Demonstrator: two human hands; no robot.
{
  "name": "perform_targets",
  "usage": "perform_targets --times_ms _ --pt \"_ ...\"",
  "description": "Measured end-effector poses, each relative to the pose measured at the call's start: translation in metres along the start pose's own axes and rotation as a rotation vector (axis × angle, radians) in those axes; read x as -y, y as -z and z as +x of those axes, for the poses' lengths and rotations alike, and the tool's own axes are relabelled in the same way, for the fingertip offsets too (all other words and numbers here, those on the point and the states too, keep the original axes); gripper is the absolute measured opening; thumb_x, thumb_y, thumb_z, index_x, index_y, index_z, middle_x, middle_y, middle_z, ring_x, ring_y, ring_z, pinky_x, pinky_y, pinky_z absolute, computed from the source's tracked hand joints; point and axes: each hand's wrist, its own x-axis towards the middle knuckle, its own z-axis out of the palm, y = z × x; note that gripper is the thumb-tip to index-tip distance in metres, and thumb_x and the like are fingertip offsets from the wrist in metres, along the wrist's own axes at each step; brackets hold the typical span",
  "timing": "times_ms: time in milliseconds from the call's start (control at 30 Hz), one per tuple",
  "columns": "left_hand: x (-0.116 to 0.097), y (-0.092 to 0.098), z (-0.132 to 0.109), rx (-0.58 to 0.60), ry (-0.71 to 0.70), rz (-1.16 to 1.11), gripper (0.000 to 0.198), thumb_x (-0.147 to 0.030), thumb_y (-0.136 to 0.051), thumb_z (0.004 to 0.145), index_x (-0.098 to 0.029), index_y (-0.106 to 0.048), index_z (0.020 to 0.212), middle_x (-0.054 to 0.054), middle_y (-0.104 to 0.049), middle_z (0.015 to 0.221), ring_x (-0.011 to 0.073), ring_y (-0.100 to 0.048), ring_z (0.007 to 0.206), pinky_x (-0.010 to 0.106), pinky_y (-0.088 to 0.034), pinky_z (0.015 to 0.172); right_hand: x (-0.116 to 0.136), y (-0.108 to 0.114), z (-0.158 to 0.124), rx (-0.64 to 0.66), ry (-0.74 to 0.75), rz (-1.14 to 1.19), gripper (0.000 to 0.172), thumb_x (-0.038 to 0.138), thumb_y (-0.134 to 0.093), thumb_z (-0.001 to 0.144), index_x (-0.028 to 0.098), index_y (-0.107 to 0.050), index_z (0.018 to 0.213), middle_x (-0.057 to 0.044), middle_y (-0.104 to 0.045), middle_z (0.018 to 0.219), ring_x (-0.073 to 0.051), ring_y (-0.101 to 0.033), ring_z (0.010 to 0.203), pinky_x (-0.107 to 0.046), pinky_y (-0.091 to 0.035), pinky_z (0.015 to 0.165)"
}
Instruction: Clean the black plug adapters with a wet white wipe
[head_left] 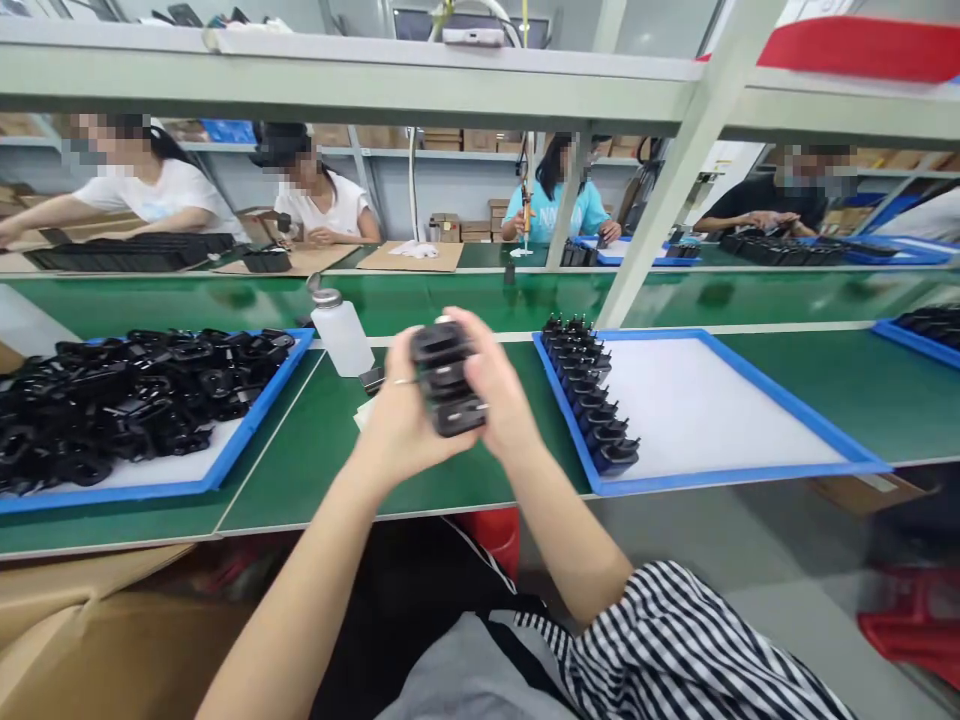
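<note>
Above the green bench, my left hand (394,425) and my right hand (501,395) are closed together around a short row of black power adapters (448,378). My left fingers wrap the left side and underside, while my right thumb presses on the right side. Just left of my left hand, a small black piece (373,380) lies near some white paper. To the right, black plug adapters (592,400) with prongs upward line the left side of a blue-rimmed tray (750,476). A heap of black plastic parts (150,400) fills another blue-rimmed tray (259,420) at left.
A white dispenser bottle (343,335) with its cap flipped up stands behind my left hand. A shelf beam (360,85) crosses overhead, with a slanting post (667,170) at right. Several people work across the bench. A cardboard box (112,650) sits below left.
</note>
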Motion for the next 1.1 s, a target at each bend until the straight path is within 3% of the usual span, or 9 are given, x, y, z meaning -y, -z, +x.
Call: perform_targets --times_ms 67,133,300,400,567,733,833,967,1100 --pt "-0.031 -0.034 0.012 0.165 -0.22 0.079 0.079 -0.036 -0.061 0.048 -0.017 -0.022 0.114 0.009 -0.045 0.103 0.0224 -0.046 0.093 0.036 -0.039 0.077 0.013 0.044 -0.012 -0.129 -0.056 -0.116 0.069 0.066 -0.024 0.068 0.022 -0.023 0.121 -0.001 -0.032 0.121 -0.019 -0.033 0.108 -0.032 -0.03 0.089" --pt "-0.056 -0.072 0.023 0.235 -0.359 0.186 0.085 -0.04 -0.061 0.046 -0.012 -0.021 0.115 0.013 -0.039 0.11 0.0276 -0.037 0.103 0.043 -0.03 0.085 0.017 0.088 -0.02 -0.205 -0.173 -0.231 0.072 0.068 -0.013 0.068 0.022 -0.019 0.123 -0.002 -0.035 0.119 -0.02 -0.036 0.105 -0.033 -0.034 0.085" --pt "-0.087 -0.162 0.044 0.426 -0.443 0.319 0.095 -0.052 -0.056 0.046 -0.007 -0.015 0.119 0.018 -0.028 0.121 0.0312 -0.018 0.113 0.055 -0.011 0.089 0.004 0.181 -0.038 -0.32 -0.341 -0.343 0.077 0.065 0.003 0.068 0.02 -0.027 0.122 -0.006 -0.045 0.11 -0.025 -0.044 0.096 -0.038 -0.038 0.077" --pt "-0.087 -0.185 0.05 0.52 -0.468 0.349 0.096 -0.056 -0.054 0.048 -0.009 -0.014 0.121 0.017 -0.021 0.126 0.0323 -0.01 0.116 0.059 -0.008 0.087 -0.013 0.219 -0.047 -0.358 -0.437 -0.371 0.073 0.059 0.004 0.071 0.018 -0.029 0.121 -0.009 -0.051 0.101 -0.025 -0.045 0.095 -0.04 -0.039 0.075" --pt "-0.053 -0.172 0.049 0.426 -0.32 0.292 0.069 -0.058 -0.04 0.063 -0.015 -0.029 0.116 0.011 -0.029 0.124 0.0271 -0.019 0.115 0.054 -0.016 0.089 -0.051 0.238 -0.056 -0.441 -0.585 -0.343 0.067 0.058 -0.005 0.073 0.015 -0.036 0.114 -0.009 -0.052 0.1 -0.023 -0.045 0.096 -0.036 -0.042 0.073" --pt "-0.005 -0.146 0.036 0.34 -0.196 0.315 0.052 -0.053 -0.04 0.068 -0.018 -0.041 0.106 0.009 -0.038 0.118 0.0235 -0.027 0.111 0.05 -0.019 0.088 -0.073 0.227 -0.063 -0.54 -0.473 -0.335 0.054 0.058 -0.033 0.069 0.015 -0.045 0.101 -0.006 -0.049 0.107 -0.02 -0.042 0.1 -0.031 -0.036 0.084" --pt "0.014 -0.136 0.024 0.328 -0.154 0.334 0.045 -0.049 -0.041 0.069 -0.018 -0.045 0.102 0.008 -0.041 0.116 0.0224 -0.029 0.11 0.049 -0.02 0.089 -0.07 0.224 -0.064 -0.511 -0.471 -0.37 0.051 0.058 -0.036 0.069 0.017 -0.049 0.097 -0.003 -0.05 0.106 -0.019 -0.042 0.101 -0.032 -0.033 0.088" --pt "0.03 -0.123 0.009 0.361 -0.109 0.343 0.038 -0.047 -0.041 0.07 -0.019 -0.049 0.095 0.006 -0.045 0.112 0.0204 -0.033 0.108 0.047 -0.021 0.089 -0.058 0.235 -0.059 -0.326 -0.589 -0.513 0.054 0.058 -0.028 0.072 0.019 -0.049 0.102 -0.003 -0.049 0.108 -0.02 -0.04 0.103 -0.035 -0.028 0.092" --pt "0.048 -0.103 -0.005 0.399 -0.079 0.34 0.035 -0.045 -0.04 0.071 -0.02 -0.049 0.094 0.005 -0.048 0.109 0.0189 -0.036 0.105 0.047 -0.018 0.09 -0.042 0.261 -0.064 -0.346 -0.711 -0.656 0.056 0.055 -0.027 0.072 0.017 -0.044 0.109 -0.007 -0.042 0.115 -0.023 -0.038 0.105 -0.039 -0.028 0.091"
